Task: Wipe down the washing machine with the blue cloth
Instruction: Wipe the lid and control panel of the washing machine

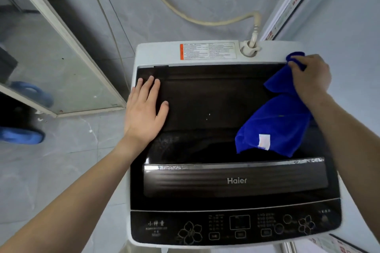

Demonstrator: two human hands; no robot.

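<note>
A white top-loading washing machine [156, 51] with a dark glass lid [205, 98] fills the middle of the view, its control panel [236, 226] nearest me. My right hand [310, 76] grips one end of the blue cloth [275, 123] at the lid's far right corner. The rest of the cloth trails toward me across the lid's right side, a white tag showing on it. My left hand [146, 109] lies flat on the lid's left side, fingers spread, holding nothing.
A beige hose [205, 20] runs from the tiled wall to the inlet fitting [249, 47] at the machine's back right. A metal door frame [61, 33] stands to the left. Blue slippers [22, 135] sit on the floor at far left. A white post [292, 0] rises at right.
</note>
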